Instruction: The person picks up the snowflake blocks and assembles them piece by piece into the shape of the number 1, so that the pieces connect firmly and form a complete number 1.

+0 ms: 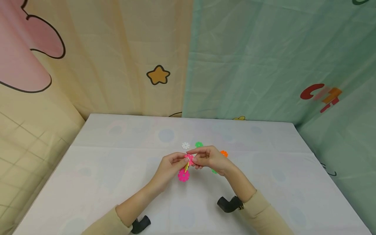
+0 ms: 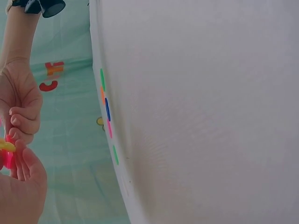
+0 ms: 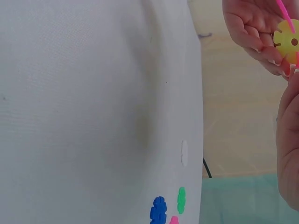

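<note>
While above the table [image 1: 117, 182], both hands' fingers pinched on joined pink [image 1: 190, 159] and yellow discs [image 1: 186, 167].

Both forearms reach forward and angle inward, hands meeting at centre, raised off the counter. Left hand [image 1: 170, 164]: fingers curled, thumb and fingertips pinching. Right hand [image 1: 209, 157]: fingers curled, index extended toward the left, also pinching. Fingertips nearly touching.
</note>
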Demonstrator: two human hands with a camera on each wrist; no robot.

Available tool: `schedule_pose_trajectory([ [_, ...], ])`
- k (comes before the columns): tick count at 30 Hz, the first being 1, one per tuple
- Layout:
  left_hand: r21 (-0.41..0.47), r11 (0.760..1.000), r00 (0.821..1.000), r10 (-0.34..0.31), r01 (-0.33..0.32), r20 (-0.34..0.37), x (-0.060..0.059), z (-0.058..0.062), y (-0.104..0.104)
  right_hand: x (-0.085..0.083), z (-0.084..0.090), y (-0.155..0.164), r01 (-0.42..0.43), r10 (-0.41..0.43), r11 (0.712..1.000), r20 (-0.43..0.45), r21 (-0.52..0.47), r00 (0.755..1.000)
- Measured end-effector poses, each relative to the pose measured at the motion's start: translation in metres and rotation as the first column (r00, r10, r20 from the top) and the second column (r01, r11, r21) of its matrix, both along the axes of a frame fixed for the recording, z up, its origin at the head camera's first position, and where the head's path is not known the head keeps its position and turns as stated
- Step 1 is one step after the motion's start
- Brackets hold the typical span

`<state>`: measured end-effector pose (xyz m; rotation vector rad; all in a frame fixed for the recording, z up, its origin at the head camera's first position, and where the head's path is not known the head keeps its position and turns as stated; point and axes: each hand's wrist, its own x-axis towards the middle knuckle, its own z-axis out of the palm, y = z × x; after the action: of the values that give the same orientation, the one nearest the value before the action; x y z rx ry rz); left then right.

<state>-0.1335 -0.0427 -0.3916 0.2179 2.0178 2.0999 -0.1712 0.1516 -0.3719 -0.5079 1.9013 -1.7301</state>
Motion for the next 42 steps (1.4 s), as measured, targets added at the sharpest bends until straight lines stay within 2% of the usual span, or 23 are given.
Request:
schedule_pose_trajectory([
  [8, -0.011, 0.999, 0.999, 0.032, -0.031, 0.019, 0.000, 0.000, 0.001, -0.001, -0.004, 0.003, 0.005, -0.005, 1.000, -0.007, -0.008, 1.000],
  [17, -0.020, 0.997, 0.997, 0.074, -0.074, 0.025, -0.001, -0.001, 0.001, -0.003, -0.006, 0.015, 0.078, -0.078, 0.997, 0.028, 0.015, 0.997],
  [24, -0.027, 0.996, 0.996, 0.081, -0.080, 0.035, -0.003, -0.002, 0.002, -0.006, -0.005, 0.027, 0.112, -0.112, 0.994, 0.034, 0.021, 0.993],
  [37, -0.064, 0.990, 0.989, 0.132, -0.128, 0.072, -0.003, 0.000, 0.000, -0.015, -0.007, 0.061, 0.201, -0.203, 0.974, 0.012, 0.110, 0.979],
  [42, -0.039, 0.991, 0.988, 0.132, -0.129, 0.080, -0.003, 0.001, -0.001, -0.019, -0.009, 0.073, 0.233, -0.236, 0.962, -0.001, 0.143, 0.972],
])
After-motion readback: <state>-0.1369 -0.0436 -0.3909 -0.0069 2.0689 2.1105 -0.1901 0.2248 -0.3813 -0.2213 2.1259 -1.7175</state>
